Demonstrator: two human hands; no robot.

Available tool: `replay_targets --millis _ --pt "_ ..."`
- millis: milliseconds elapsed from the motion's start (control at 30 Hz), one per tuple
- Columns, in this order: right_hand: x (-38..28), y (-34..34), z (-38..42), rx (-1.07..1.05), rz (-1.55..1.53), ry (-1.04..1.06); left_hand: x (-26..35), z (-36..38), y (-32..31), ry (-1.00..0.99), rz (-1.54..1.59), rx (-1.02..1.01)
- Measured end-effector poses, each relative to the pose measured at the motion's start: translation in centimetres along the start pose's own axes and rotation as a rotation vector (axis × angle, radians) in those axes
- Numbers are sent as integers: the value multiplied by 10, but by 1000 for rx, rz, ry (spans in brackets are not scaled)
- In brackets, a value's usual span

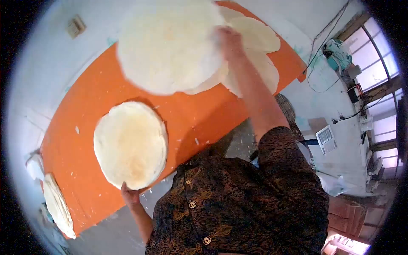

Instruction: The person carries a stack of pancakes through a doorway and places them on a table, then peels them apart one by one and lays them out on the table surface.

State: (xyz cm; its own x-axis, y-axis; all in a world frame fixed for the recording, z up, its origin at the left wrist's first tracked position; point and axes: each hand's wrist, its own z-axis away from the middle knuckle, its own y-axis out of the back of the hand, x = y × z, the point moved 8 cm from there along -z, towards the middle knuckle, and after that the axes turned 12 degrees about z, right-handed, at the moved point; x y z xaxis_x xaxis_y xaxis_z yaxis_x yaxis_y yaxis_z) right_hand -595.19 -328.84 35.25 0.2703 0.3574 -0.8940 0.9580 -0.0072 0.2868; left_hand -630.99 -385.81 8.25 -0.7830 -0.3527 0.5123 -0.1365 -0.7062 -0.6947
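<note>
My right hand is closed on the edge of a large round flatbread sheet, lifted toward the camera and smeared by motion. Behind it, more thin flatbread sheets lie overlapping on the orange table. A round stack of flatbread sheets, browned in the middle, rests near the table's front edge. My left hand grips the stack's near edge, thumb on top and the other fingers mostly hidden underneath.
Another flatbread stack sits at the table's far left end, close to a white bag. Small dough scraps dot the tabletop. At right, cables hang by the windows, and a white device with buttons stands below.
</note>
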Motion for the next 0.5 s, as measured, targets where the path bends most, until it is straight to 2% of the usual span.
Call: replay_targets --millis 33,67,133,200,233,267,300,367,433,500 --pt "20 42 -3 93 -182 -293 -1 0 3 11 -7 37" --pt "38 77 -9 124 -364 -293 1 -1 7 -13 -19 48" --pt "94 152 -12 321 -406 -288 5 -1 7 -93 -63 84" --pt "150 203 1 397 -249 -421 8 -10 30 -51 -45 142" --pt "188 227 5 450 -297 -512 9 -13 37 -32 -35 176" --pt "225 246 11 499 -343 -605 9 -14 40 5 -72 144" --pt "260 254 13 490 -502 -589 7 -8 37 -23 -88 199" --pt "283 257 25 504 -455 -571 5 3 18 -82 -122 308" --pt "286 262 48 530 -41 -550 2 14 -2 -123 -171 330" --pt "255 247 49 465 638 -395 0 14 -9 -124 -190 322"
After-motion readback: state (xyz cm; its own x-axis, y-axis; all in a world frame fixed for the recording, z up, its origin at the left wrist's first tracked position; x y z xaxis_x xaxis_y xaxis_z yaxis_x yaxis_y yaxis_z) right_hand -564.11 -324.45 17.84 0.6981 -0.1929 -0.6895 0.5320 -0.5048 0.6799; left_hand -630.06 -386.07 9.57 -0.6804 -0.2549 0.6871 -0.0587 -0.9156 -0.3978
